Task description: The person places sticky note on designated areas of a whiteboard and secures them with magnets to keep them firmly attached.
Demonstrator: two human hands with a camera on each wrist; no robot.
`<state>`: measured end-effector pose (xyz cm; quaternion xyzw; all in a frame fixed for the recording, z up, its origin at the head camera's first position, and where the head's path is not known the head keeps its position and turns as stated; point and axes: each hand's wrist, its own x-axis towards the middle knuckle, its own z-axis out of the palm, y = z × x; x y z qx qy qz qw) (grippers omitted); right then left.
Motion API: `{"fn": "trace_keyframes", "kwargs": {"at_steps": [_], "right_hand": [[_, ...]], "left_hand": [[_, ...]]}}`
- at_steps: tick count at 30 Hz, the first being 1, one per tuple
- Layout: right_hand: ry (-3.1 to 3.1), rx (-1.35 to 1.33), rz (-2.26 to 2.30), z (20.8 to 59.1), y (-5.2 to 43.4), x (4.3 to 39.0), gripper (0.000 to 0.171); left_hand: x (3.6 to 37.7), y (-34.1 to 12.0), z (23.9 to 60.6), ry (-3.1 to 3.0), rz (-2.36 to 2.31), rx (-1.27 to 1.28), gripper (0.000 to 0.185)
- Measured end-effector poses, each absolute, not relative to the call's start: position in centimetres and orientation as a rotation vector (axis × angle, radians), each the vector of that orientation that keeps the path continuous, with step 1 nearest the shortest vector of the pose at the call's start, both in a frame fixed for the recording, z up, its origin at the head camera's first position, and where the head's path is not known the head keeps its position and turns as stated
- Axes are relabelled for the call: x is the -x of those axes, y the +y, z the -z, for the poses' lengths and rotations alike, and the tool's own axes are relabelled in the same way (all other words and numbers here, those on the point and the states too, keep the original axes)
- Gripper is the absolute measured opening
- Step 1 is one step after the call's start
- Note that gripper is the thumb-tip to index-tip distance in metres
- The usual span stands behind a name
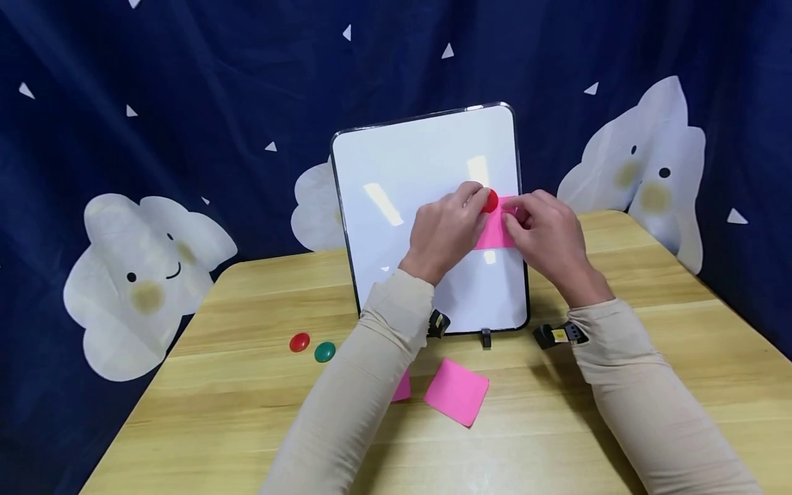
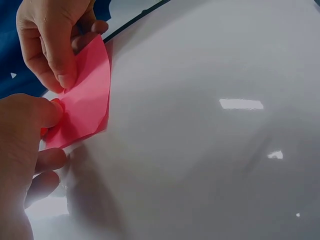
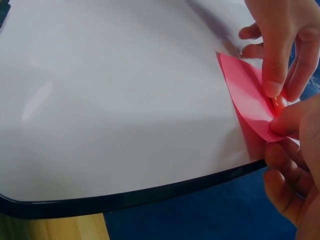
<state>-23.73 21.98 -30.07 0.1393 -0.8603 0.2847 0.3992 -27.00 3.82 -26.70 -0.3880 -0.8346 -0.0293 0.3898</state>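
On whiteboard [image 1: 402, 179] — pink note [image 1: 495, 234], red magnet [image 1: 491, 201].
I see left hand [image 1: 447, 230] pinching the magnet, right hand [image 1: 547, 237] pinching the note; only head view shows table [image 1: 247, 385] — spare magnets.

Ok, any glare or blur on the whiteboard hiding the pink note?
Head view: bright streaks on the whiteboard sit beside the pink note, not on it. Left wrist view: glare patches lie away from the note, left hand close and soft. Right wrist view: even light.

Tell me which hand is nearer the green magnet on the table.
Left. The left hand is up at the whiteboard, above-right of the green magnet; the right hand is farther right.
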Motion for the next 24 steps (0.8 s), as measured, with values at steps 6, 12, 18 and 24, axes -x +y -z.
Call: {"fn": "trace_keyframes", "kwargs": {"at_steps": [6, 12, 18, 24], "right_hand": [[-2.166, -0.370, -0.717, 29.77, 21.65, 23.86, 0.018], [-2.161, -0.361, -0.701, 29.74, 21.69, 23.80, 0.019], [-2.157, -0.350, -0.694, 30.14, 21.79, 23.63, 0.019], [-2.159, -0.346, -0.684, 30.14, 21.69, 23.61, 0.018]], "left_hand": [[27.02, 3.79, 26.50, -2.121, 0.056, 0.978, 0.034], [27.07, 3.88, 26.44, -2.107, 0.057, 0.971, 0.033], [27.23, 3.94, 26.67, -2.061, 0.040, 0.969, 0.026], [27.26, 3.98, 26.71, -2.063, 0.043, 0.970, 0.027]]}}
